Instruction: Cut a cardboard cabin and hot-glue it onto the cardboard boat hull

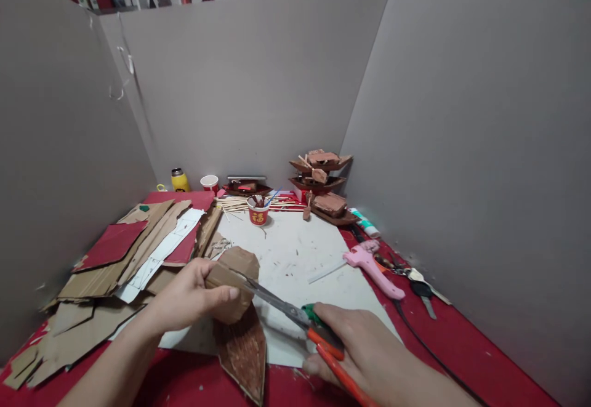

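Head view: left hand (191, 299) closed around a brown cardboard piece (235, 271), lifted over the white sheet (300, 259), right hand (369, 351) gripping orange-handled scissors (295, 314), blades at its edge; cardboard looks light, stiff, creasable, best pinched near the cut.

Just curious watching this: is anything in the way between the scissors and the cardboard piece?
Nothing visible. The scissors in the right hand already reach the cardboard piece, which the left hand holds above the table.
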